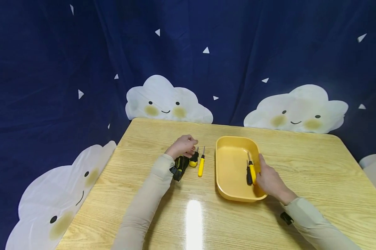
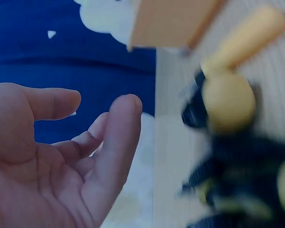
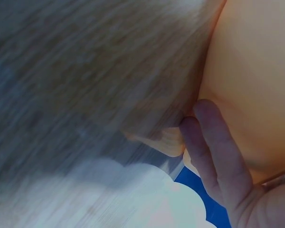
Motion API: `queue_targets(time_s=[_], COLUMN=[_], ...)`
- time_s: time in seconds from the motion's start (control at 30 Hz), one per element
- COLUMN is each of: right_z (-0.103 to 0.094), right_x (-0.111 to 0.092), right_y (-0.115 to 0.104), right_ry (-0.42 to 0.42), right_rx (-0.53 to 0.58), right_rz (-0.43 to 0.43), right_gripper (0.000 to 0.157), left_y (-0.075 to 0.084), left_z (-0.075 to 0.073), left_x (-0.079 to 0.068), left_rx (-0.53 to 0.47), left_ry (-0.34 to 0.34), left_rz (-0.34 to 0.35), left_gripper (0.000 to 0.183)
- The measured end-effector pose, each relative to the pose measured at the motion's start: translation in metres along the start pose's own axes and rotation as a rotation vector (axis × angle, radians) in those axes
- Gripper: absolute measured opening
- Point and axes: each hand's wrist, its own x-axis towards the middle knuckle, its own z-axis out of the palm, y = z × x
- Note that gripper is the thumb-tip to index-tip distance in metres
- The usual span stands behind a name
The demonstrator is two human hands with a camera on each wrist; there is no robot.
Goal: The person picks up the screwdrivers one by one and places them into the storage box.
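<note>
My left hand hovers over the table beside several tools, its fingers loosely bent and holding nothing in the left wrist view. Nearest to it is a stubby screwdriver with a black and yellow handle. To the right lies a slim yellow screwdriver. Black-and-yellow tools lie below the wrist, blurred, their kind unclear. My right hand grips the right wall of a yellow plastic bin, fingers along the outside. Inside the bin lie a yellow-handled screwdriver and a black-handled screwdriver.
The wooden table extends to both sides of the bin. A dark blue curtain with white clouds hangs behind the table's far edge and along its left side. Light glares off the tabletop near the front.
</note>
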Motion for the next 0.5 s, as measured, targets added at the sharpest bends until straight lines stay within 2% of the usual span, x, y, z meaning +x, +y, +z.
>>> queue_targets(time_s=[0.27,0.37,0.5], right_z=[0.001,0.002,0.002], right_x=[0.001,0.001,0.001], right_y=[-0.001,0.0,0.0], right_ry=[0.003,0.008,0.002], right_rx=[-0.007,-0.017,-0.018], right_rz=[-0.008,-0.013,-0.009], right_gripper=[0.072,0.071,0.071], left_y=[-0.028,-0.037,-0.045], left_z=[-0.026,-0.031,-0.035], left_x=[-0.014,-0.015,-0.016], left_rx=[0.19,0.312,0.528], left_ry=[0.09,0.126,0.183], left_rz=[-0.02,-0.033,-0.046], left_gripper=[0.023,0.022,0.02])
